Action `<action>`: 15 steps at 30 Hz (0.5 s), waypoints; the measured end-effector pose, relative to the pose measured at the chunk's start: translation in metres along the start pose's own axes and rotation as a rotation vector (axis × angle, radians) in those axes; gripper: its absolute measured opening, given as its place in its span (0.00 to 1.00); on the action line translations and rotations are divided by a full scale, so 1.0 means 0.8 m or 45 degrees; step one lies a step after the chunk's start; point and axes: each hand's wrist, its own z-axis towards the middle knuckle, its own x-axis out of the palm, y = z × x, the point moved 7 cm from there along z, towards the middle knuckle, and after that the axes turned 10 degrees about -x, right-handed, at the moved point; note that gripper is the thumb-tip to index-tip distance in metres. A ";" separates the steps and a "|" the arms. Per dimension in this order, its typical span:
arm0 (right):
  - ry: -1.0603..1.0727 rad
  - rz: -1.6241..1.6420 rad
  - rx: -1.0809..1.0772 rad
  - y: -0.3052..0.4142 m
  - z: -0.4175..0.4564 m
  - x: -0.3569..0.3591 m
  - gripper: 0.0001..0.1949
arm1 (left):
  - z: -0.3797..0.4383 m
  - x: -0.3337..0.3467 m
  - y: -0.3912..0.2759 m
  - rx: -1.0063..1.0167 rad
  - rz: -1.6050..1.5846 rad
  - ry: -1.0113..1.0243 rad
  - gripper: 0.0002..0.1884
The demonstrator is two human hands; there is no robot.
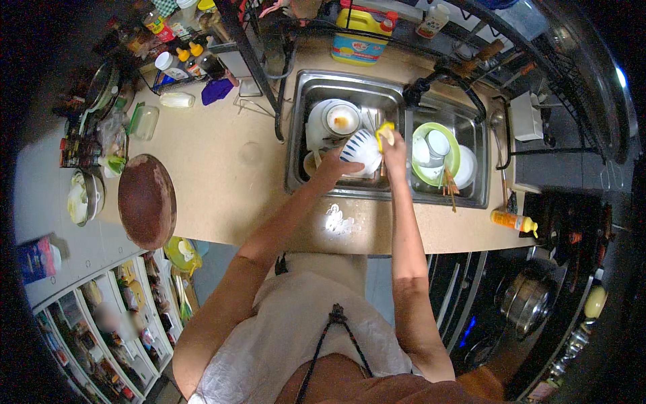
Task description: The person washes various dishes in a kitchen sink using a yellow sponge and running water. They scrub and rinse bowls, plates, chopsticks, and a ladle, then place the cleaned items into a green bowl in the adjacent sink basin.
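Note:
Over the left sink basin [348, 83], my left hand [337, 167] grips a white bowl with blue stripes [364, 149], tilted on its side. My right hand [395, 151] holds a yellow sponge [385, 132] against the bowl's right side. Behind the bowl, in the same basin, stand stacked dishes topped by a small white bowl [342, 118] with a brownish-orange residue. Several more dishes and utensils lie partly hidden under my hands. In the right basin, a light green bowl [417, 135] holds white bowls and several chopsticks [450, 188], beside a white plate [467, 169].
A black faucet [444, 76] arches over the right basin. A yellow detergent jug [359, 36] stands behind the sink. An orange squeeze bottle [512, 221] lies at the counter's right. At left, a round wooden cutting board [146, 201] sits near the edge. Water puddles [337, 222] wet the front.

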 end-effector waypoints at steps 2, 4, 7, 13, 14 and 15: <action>-0.104 0.041 0.065 -0.008 -0.031 0.010 0.13 | -0.002 -0.017 -0.003 -0.023 -0.027 -0.068 0.21; -0.251 -0.026 0.046 -0.038 -0.071 0.007 0.15 | 0.010 -0.017 0.007 0.013 -0.214 -0.051 0.19; -0.185 -0.079 0.217 -0.027 -0.119 0.046 0.17 | 0.009 -0.028 0.007 -0.039 -0.254 -0.215 0.18; 0.123 -1.014 -0.640 0.089 -0.088 0.093 0.11 | 0.041 -0.031 0.062 0.345 -0.482 -0.226 0.09; 0.144 -1.028 -0.564 0.090 -0.083 0.089 0.11 | 0.041 -0.035 0.074 0.335 -0.462 -0.267 0.09; 0.166 -1.043 -0.464 0.079 -0.079 0.077 0.11 | 0.040 -0.033 0.081 0.291 -0.499 -0.279 0.10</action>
